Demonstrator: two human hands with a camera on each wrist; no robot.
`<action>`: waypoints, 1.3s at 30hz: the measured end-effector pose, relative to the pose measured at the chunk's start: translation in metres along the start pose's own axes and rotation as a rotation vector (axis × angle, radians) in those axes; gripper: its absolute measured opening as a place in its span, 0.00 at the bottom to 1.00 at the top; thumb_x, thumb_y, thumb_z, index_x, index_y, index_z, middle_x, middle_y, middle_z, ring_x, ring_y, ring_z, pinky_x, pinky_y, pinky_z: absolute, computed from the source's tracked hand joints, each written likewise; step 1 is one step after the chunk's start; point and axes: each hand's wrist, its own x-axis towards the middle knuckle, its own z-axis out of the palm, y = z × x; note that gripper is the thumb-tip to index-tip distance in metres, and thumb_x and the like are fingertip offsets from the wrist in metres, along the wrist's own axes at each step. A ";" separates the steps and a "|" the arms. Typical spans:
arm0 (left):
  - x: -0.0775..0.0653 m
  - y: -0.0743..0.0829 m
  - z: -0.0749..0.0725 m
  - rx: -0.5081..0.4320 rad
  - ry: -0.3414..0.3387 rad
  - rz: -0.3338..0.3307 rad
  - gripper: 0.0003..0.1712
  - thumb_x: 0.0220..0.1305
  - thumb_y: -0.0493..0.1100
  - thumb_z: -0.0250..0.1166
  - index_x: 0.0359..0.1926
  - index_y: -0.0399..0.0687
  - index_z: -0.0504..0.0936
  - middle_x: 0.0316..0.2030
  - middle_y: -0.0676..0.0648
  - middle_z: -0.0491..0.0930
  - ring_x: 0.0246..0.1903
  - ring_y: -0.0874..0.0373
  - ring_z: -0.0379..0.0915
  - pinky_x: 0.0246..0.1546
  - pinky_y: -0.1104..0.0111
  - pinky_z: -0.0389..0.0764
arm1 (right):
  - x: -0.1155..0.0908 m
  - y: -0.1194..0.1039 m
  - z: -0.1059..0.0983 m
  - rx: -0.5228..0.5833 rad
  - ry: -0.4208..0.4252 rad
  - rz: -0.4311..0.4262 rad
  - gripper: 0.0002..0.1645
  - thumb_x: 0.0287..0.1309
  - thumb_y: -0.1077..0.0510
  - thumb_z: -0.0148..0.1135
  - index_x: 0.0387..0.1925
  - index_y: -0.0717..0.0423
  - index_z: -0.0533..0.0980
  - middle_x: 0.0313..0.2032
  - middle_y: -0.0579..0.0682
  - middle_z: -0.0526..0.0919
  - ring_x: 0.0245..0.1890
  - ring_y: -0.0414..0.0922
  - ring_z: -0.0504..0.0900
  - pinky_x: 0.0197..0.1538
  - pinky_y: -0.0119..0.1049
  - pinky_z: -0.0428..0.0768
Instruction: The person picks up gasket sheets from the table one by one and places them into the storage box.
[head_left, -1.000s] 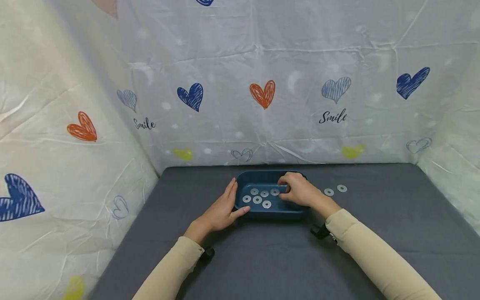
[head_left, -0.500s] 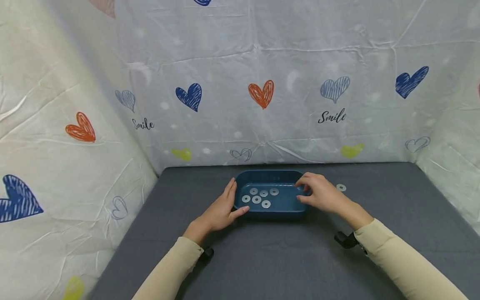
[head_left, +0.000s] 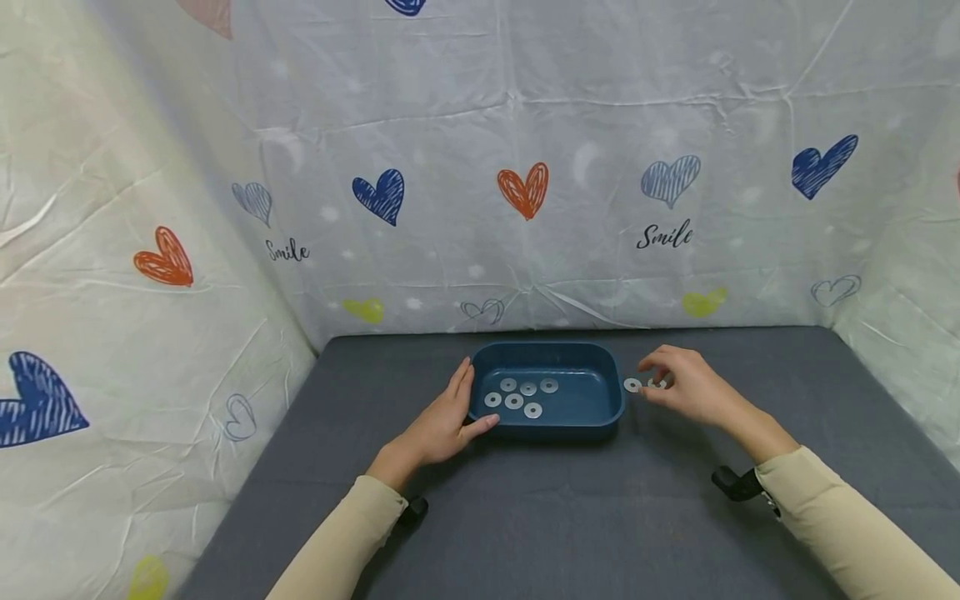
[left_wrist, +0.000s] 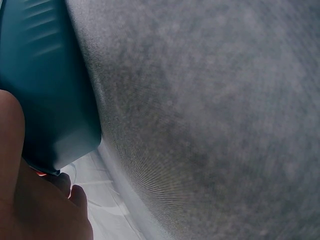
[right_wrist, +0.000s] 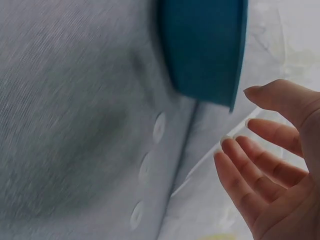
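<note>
A dark blue rectangular tray (head_left: 581, 408) stands at the back middle of the table, with several flat metal washers (head_left: 513, 401) lying in its left half. My left hand (head_left: 442, 421) rests against the tray's left end, straight fingers along the outer wall and thumb across the near rim. To the right of the tray, my right hand (head_left: 690, 387) is over loose washers (head_left: 632, 385), partly covering them in the head view. Three washers (right_wrist: 159, 127) in a row show in the right wrist view. There, the right thumb and fingers (right_wrist: 270, 157) are spread apart, holding nothing.
Grey cloth covers the table (head_left: 570, 517), whose far edge meets a white curtain (head_left: 450, 250) printed with hearts. Another curtain side (head_left: 97, 333) hangs at the left. Black wrist mounts (head_left: 738, 483) stick out below the sleeves.
My right hand has moved right, from inside the tray over its right rim to the washers on the table. The left hand and the tray have stayed in place.
</note>
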 end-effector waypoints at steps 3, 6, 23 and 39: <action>-0.001 0.000 0.001 -0.004 -0.005 0.000 0.59 0.73 0.71 0.53 0.81 0.36 0.36 0.82 0.39 0.31 0.80 0.45 0.39 0.76 0.50 0.53 | -0.004 0.009 -0.002 -0.022 0.004 0.022 0.15 0.59 0.63 0.73 0.47 0.64 0.83 0.42 0.57 0.83 0.37 0.49 0.81 0.38 0.43 0.81; -0.001 -0.001 0.001 -0.006 -0.003 0.001 0.59 0.73 0.71 0.52 0.81 0.36 0.36 0.82 0.39 0.31 0.80 0.45 0.39 0.76 0.50 0.53 | -0.008 0.018 -0.004 -0.041 0.005 0.052 0.16 0.58 0.63 0.74 0.48 0.66 0.83 0.42 0.59 0.83 0.37 0.50 0.81 0.39 0.45 0.81; -0.001 -0.002 0.002 0.004 0.005 0.012 0.59 0.73 0.71 0.52 0.81 0.37 0.36 0.82 0.39 0.31 0.80 0.45 0.39 0.75 0.50 0.54 | -0.013 0.062 -0.004 -0.084 -0.047 0.222 0.22 0.60 0.62 0.72 0.52 0.71 0.80 0.46 0.66 0.81 0.41 0.56 0.82 0.41 0.50 0.82; 0.000 -0.002 0.000 0.012 -0.002 0.012 0.59 0.73 0.70 0.52 0.81 0.35 0.37 0.82 0.39 0.31 0.80 0.45 0.39 0.76 0.51 0.53 | 0.002 0.085 0.002 -0.094 -0.034 0.339 0.22 0.59 0.58 0.72 0.46 0.73 0.81 0.41 0.66 0.84 0.43 0.63 0.82 0.47 0.57 0.79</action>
